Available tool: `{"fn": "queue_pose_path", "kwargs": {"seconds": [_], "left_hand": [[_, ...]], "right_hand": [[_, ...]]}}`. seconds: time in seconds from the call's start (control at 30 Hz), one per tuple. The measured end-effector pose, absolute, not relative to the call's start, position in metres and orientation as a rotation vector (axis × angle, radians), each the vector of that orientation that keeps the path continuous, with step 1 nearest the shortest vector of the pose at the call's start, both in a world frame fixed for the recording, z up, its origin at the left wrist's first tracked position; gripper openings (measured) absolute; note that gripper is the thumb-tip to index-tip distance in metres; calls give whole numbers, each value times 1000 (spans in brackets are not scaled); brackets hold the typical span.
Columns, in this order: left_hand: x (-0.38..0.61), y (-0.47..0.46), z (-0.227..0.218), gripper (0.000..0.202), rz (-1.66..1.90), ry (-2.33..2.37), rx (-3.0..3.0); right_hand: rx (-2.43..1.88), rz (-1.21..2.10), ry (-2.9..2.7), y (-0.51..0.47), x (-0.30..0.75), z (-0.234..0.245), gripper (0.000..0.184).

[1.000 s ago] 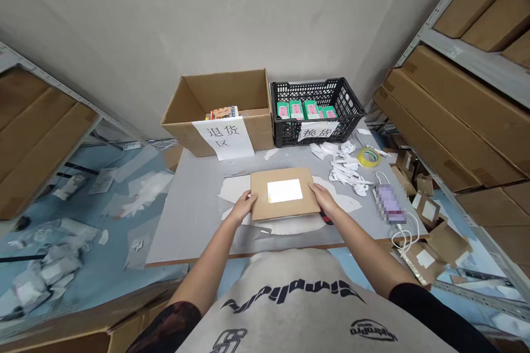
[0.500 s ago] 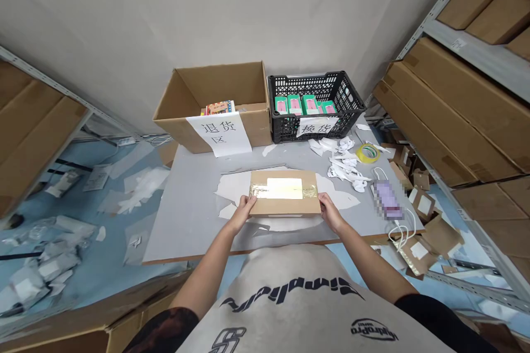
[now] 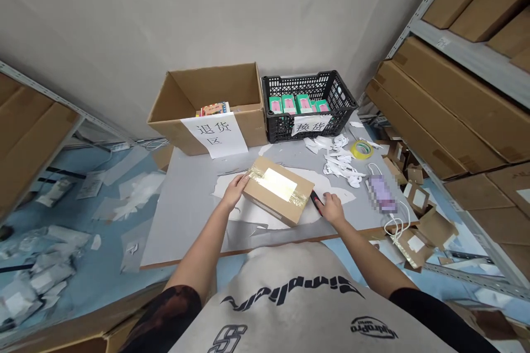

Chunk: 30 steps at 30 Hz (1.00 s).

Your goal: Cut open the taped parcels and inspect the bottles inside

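Left hand lies open on the box, right hand curls over the cutter (hold unclear), so I fear the unpinned box skidding against the blade.

one parcel, one carton, one crate

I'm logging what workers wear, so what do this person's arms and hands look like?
The left hand and right hand are bare: no gloves, no watch or ring visible. Forearms are uncovered. The left sleeve is dark with a reddish-brown pattern; the right sleeve is plain black. Both join a grey shirt with black lettering.
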<state>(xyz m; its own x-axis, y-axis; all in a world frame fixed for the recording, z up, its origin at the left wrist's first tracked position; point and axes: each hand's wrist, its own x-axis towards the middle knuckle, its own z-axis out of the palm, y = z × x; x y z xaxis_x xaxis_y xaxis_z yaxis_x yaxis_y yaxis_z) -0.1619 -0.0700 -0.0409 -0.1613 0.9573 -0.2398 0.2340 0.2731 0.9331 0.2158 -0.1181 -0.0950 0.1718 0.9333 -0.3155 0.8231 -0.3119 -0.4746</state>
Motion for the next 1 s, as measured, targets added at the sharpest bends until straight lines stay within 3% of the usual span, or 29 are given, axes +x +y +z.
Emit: {"fn": "queue_pose_path", "kwargs": {"seconds": [0.07,0.23,0.37,0.5,0.6,0.77,1.0], "left_hand": [[-162,-81,-48,53,1012,1627,1100],[-163,-98,-45,57,947,1821,1147],[-139,-91,0,72,727,1787,1843],[-87,-70,37,103,47,1163,2355],[-50,-49,37,125,-273,1018,2449],[-30,-33,21,143,-449,895,2492],[-38,-57,29,138,-399,918,2533]], "right_hand": [[-2308,845,-1687,-109,214,-107,39],[-2252,1086,-1563,-107,212,-121,20],[-2190,1245,-1411,-127,227,-114,15],[-1982,1380,-1213,-156,236,-91,34],[-1710,1400,-1048,-167,234,-69,43],[-1545,1578,-959,-170,229,-41,30],[-1409,1795,-979,-181,239,-39,57]]}}
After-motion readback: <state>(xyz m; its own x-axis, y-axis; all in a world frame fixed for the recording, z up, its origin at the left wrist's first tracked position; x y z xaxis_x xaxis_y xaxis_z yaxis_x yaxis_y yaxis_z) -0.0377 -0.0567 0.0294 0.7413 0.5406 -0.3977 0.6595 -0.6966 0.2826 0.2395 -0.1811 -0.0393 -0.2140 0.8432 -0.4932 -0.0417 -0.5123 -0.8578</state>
